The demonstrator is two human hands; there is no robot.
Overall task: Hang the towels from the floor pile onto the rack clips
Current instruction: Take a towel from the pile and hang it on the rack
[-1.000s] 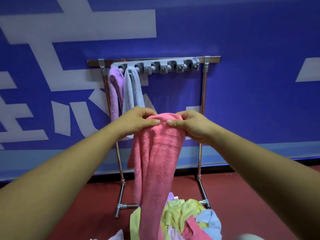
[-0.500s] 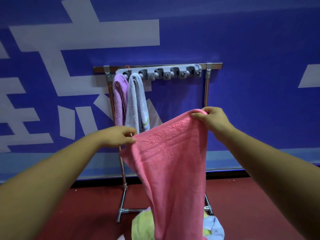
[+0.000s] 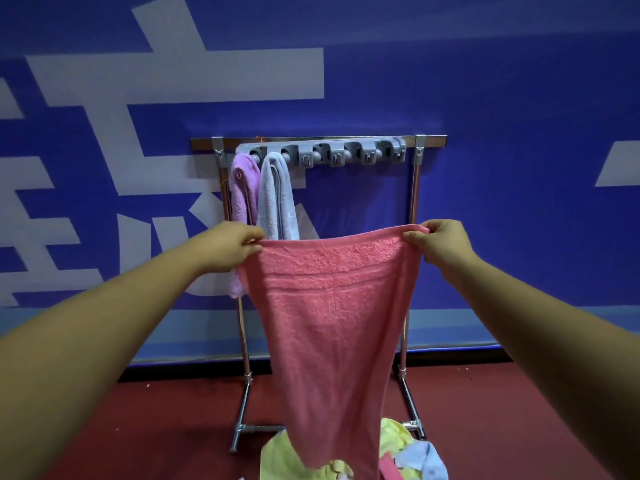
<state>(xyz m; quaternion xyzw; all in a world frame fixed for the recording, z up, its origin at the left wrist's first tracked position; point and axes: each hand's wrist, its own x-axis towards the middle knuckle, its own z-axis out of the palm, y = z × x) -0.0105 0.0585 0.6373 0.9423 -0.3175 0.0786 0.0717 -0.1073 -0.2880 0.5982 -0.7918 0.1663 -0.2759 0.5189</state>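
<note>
A pink towel [image 3: 332,323] hangs spread flat in front of me, its top edge stretched level. My left hand [image 3: 225,245] pinches its top left corner and my right hand [image 3: 441,242] pinches its top right corner. Behind it stands a metal rack [image 3: 415,202] with a grey clip bar [image 3: 346,154] along the top rail. A purple towel [image 3: 242,192] and a light blue towel [image 3: 277,199] hang from the two leftmost clips. The floor pile [image 3: 408,455] of yellow, blue and pink towels lies at the rack's foot, partly hidden by the pink towel.
A blue wall with large white characters [image 3: 519,168] stands close behind the rack. The floor [image 3: 138,427] is dark red. Several clips to the right of the blue towel hold nothing.
My hands have moved apart along the towel's top edge, from bunched together to full width, and the pink towel now hangs open and level. The view has moved closer to the rack.
</note>
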